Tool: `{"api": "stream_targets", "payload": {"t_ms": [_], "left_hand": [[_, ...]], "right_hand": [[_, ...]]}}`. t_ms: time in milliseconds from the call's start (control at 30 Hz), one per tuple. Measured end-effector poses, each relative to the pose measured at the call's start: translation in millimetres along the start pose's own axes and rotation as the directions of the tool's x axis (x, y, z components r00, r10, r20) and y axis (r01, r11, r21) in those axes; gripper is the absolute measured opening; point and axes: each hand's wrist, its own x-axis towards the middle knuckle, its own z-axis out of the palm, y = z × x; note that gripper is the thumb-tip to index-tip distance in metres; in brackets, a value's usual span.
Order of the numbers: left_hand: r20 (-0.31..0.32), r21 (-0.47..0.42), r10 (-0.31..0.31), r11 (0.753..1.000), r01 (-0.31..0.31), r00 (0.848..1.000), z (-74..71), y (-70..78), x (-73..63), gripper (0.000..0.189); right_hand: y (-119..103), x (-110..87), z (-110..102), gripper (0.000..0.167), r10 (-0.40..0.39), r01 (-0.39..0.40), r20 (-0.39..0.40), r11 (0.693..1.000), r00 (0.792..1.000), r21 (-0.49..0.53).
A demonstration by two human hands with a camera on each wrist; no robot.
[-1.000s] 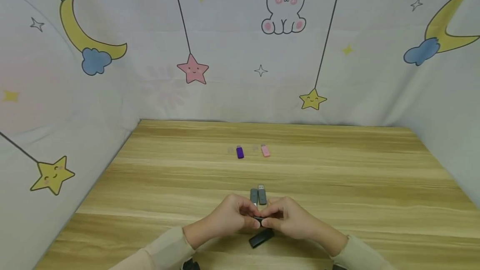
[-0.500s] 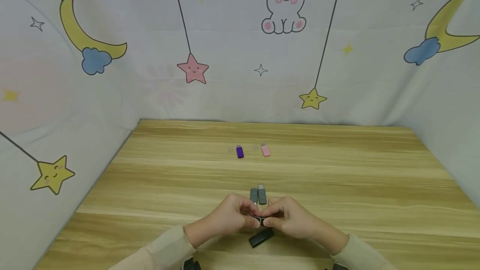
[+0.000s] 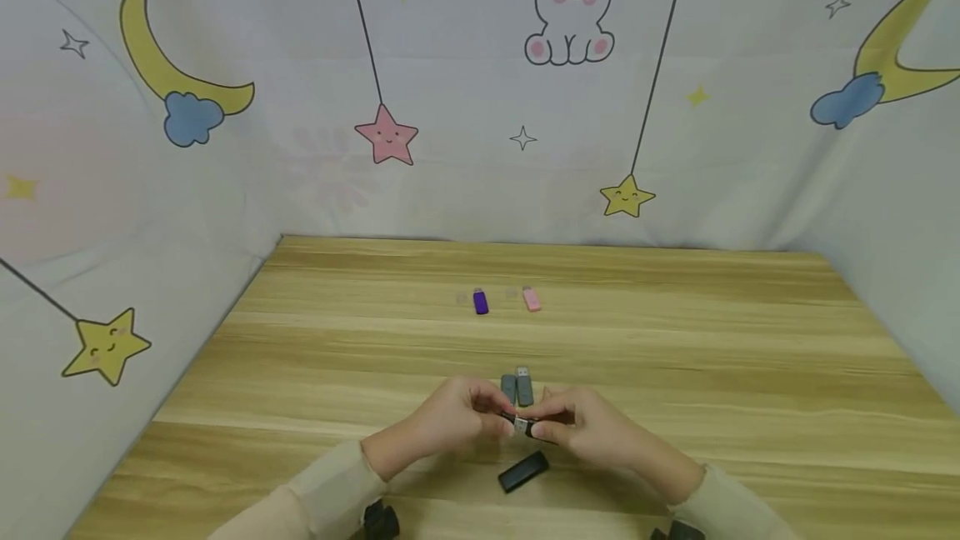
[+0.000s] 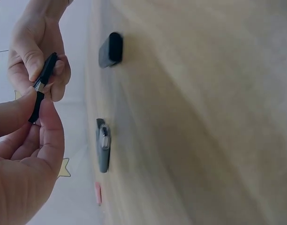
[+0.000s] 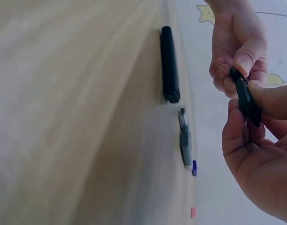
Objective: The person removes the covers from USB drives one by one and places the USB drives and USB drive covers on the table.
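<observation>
Here, left grip (image 3: pixel 459 415) and right grip (image 3: pixel 588 425) pinch a slim black stick (image 4: pixel 48 69), its boxy metal plug (image 3: pixel 521 425) showing.

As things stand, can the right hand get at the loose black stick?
Probably not without letting go: the right hand pinches the black USB drive, though the loose black stick lies uncovered close by.

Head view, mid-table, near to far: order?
Loose black piece → held black USB stick → grey USB sticks → purple stick and pink stick, roughly level → printed backdrop.
</observation>
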Motion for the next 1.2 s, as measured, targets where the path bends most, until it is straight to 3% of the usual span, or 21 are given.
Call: {"api": "stream_targets", "payload": {"t_ms": [267,467,633,800,967,1200], "left_hand": [[-0.037,-0.001,-0.025,1.0,0.025,0.999,-12.0,13.5,16.2,0.019],[-0.06,0.06,0.052,0.997,-0.049,0.997,-20.0,30.7,33.7,0.018],[-0.102,0.106,0.052,0.994,-0.041,0.993,-26.6,49.0,49.0,0.015],[-0.14,0.1,0.031,0.995,-0.017,0.99,-31.5,65.1,64.5,0.017],[-0.149,0.131,0.051,0.991,-0.032,0.987,-34.7,72.1,80.9,0.022],[-0.172,0.098,0.014,0.995,0.003,0.985,-33.5,74.2,104.9,0.027]], "right_hand": [[-1.4,3.1,-25.1,0.028,0.022,-0.023,-0.046,0.999,0.999,-0.03],[-4.5,5.1,-45.6,0.023,0.026,-0.041,-0.136,0.993,0.99,-0.111],[-8.9,7.7,-66.4,0.022,0.034,-0.077,-0.218,0.978,0.975,-0.192],[-15.1,11.5,-86.2,0.024,0.091,-0.146,-0.278,0.972,0.956,-0.182],[-17.1,17.7,-100.5,0.031,0.147,-0.208,-0.316,0.964,0.937,-0.168],[-6.7,32.6,-117.1,0.03,0.169,-0.24,-0.369,0.958,0.914,-0.157]]}}
